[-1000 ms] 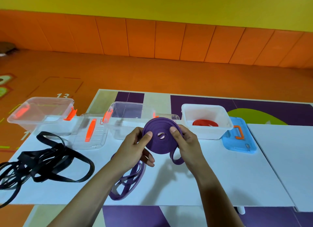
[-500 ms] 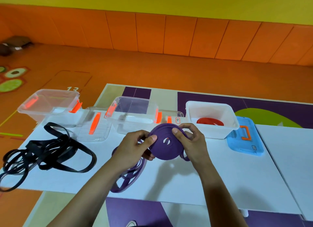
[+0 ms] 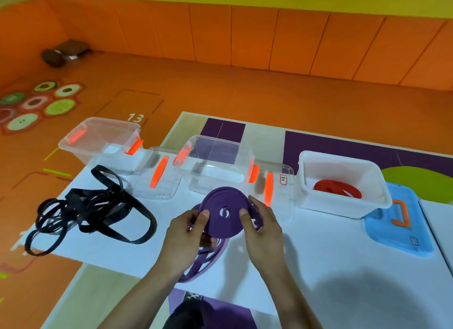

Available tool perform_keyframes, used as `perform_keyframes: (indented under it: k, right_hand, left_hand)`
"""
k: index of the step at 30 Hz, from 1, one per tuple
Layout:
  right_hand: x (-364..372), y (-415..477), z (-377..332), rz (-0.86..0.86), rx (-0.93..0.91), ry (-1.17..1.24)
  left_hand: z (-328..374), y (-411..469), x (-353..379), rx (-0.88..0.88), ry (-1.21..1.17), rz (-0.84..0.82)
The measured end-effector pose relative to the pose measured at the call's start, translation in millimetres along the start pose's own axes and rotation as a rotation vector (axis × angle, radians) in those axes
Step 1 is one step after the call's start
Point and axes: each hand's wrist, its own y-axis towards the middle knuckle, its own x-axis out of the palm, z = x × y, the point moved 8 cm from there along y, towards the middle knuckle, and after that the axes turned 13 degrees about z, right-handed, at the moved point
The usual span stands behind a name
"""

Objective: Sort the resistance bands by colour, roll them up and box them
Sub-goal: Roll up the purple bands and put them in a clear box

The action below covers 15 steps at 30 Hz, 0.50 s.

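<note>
The purple roll (image 3: 224, 216) is best kept pinched flat on both sides so its coils cannot spring loose while it is carried to a box. It is a tight disc with a small centre hole, held just in front of the middle clear box (image 3: 218, 164). The left hand (image 3: 186, 238) and right hand (image 3: 263, 228) grasp opposite edges. More purple bands (image 3: 203, 262) lie loose beneath the roll.

3 boxes (image 3: 215, 164), 3 lids (image 3: 399, 220)
</note>
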Motion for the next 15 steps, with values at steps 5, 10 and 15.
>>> perform_keyframes:
  k: [5, 10, 15]
  right_hand:
    - [39.2, 20.5, -1.3, 0.016, 0.035, 0.004]
    - [91.0, 57.3, -2.2, 0.039, 0.096, -0.069]
    - [123.5, 107.7, -3.5, 0.102, 0.122, -0.202]
  left_hand:
    - [-7.3, 48.3, -6.2, 0.008, 0.036, 0.036]
    - [2.1, 119.4, -14.4, 0.051, 0.059, 0.056]
    - [6.1, 188.4, 5.3, 0.083, 0.102, -0.107]
